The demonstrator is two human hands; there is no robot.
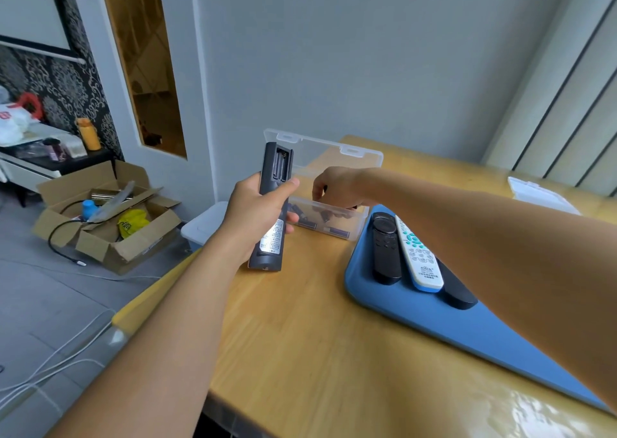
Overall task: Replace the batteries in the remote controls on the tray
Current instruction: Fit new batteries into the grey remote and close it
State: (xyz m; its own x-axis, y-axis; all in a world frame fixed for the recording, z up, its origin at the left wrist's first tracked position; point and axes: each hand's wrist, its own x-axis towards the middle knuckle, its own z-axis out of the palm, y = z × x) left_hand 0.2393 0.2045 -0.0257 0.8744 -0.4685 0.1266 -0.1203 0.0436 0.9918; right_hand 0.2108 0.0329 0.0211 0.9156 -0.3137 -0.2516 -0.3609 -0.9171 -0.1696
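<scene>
Print on remote labels (273, 237) too blurred.

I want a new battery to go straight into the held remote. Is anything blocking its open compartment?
Nothing visible does. The left hand grips the black remote upright, its battery compartment uncovered and facing the camera. The right hand reaches into the clear box just beside it.

On the tabletop (300, 320), the tray (434, 317) sits at 3 o'clock carrying three remotes (419, 254); the battery box (329, 204) stands at 12 o'clock, just beside it.
</scene>
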